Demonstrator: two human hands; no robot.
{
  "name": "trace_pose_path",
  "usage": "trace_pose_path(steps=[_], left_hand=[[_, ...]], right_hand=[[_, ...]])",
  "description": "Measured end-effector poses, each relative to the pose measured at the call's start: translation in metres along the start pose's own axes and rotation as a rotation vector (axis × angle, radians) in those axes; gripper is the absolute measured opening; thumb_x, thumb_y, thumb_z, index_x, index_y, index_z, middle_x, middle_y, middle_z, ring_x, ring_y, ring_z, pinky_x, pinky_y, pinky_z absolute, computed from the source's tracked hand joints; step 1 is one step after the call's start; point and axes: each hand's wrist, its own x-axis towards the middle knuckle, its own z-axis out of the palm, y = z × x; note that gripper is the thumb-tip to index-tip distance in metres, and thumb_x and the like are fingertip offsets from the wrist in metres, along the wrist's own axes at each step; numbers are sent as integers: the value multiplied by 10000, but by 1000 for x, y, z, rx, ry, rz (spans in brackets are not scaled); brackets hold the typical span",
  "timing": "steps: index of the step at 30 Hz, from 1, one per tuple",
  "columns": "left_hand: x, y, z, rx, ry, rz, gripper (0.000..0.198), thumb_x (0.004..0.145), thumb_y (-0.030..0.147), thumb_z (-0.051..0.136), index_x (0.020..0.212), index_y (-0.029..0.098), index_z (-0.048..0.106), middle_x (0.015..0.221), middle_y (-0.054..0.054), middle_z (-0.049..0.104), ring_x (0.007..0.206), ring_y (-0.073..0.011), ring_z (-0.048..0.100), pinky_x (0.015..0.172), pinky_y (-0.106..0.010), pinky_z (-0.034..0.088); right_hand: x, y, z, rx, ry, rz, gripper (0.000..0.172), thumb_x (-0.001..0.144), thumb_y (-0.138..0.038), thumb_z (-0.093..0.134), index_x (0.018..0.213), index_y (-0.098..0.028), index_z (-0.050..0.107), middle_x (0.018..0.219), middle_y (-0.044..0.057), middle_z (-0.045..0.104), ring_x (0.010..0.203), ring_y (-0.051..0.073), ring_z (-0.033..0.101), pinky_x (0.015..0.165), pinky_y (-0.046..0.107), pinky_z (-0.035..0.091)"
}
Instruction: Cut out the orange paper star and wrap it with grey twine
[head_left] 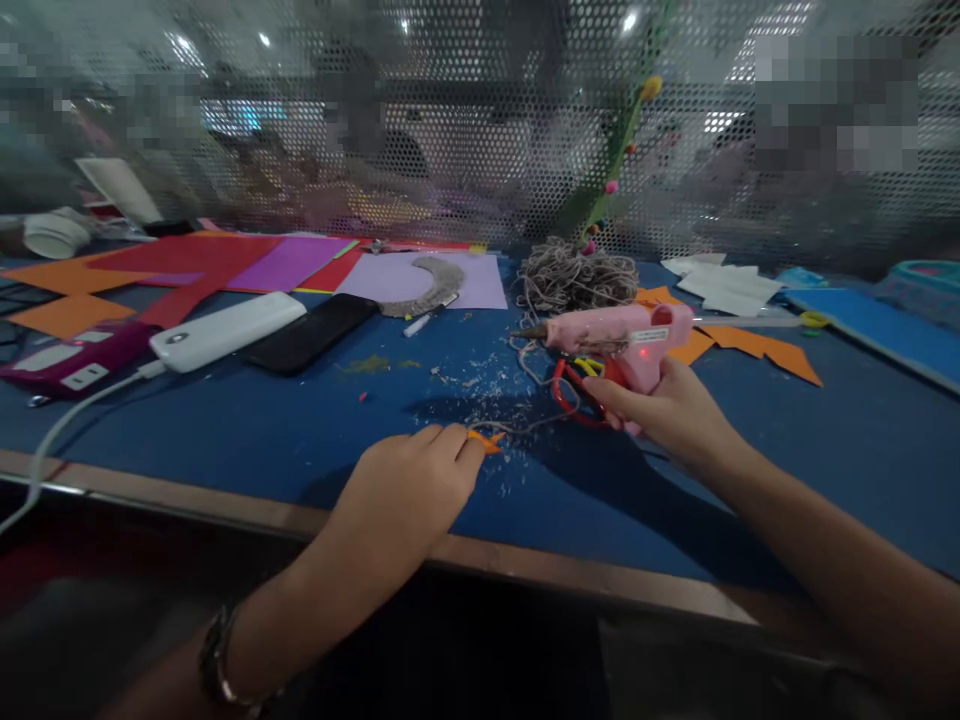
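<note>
My right hand (pixel 649 400) grips a pink glue gun (pixel 619 335), its nozzle pointing left and a red light glowing on its side. A clear glue stick (pixel 742 321) sticks out at the back. My left hand (pixel 424 475) rests low over the blue table, fingers pinched on a small orange paper piece (pixel 487 442). From that piece a thin grey yarn strand (pixel 536 428) runs right, toward the red-handled scissors (pixel 568 393) lying beneath the glue gun. Behind the gun sits a tangled heap of grey yarn (pixel 577 278).
White scraps (pixel 487 390) litter the blue table (pixel 247 430). To the left are a white power bank (pixel 229 330), a black phone (pixel 311 335) and coloured paper (pixel 289 262). A grey crescent (pixel 427 287) lies on lilac paper. Orange cutouts (pixel 765 350) lie right; perforated metal mesh (pixel 465 130) stands behind.
</note>
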Motion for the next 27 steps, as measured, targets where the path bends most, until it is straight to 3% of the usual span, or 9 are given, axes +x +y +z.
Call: trace_pose_path(steps=[9,14,19,22,27], left_hand=[[2,-9,2,60,175,-96,260,840,141,447,630,182,597,562,10,593,517,-170,567,513,-298,334],[-2,-13,3,74,236,-78,284,855,170,442,629,181,613,551,13,607,491,-159,560,487,-287,330],[-9,-15,-3,147,388,-40,273,860,159,443,660,180,627,545,31,630,454,-125,553,470,-260,358],[-12,-19,-4,69,472,-40,191,848,178,484,734,185,637,644,34,684,506,-116,598,475,-242,385],[-12,-30,2,-192,489,-147,144,831,198,512,744,180,626,673,10,685,571,-126,623,502,-230,438]], right_hand=[[4,9,-1,144,-3,-99,290,615,-306,662,500,-186,424,344,-54,438,299,45,357,318,182,260],[10,14,-4,247,8,-142,301,587,-289,681,515,-184,408,358,-69,408,328,50,379,322,175,262],[16,16,-8,293,41,-154,289,602,-290,671,552,-189,405,367,-79,392,330,49,363,337,188,298],[20,16,-12,286,79,-148,274,627,-289,658,560,-189,412,385,-69,403,344,52,368,328,180,282],[23,16,-18,295,122,-111,237,657,-256,647,578,-182,436,403,-56,413,356,46,361,340,182,254]])
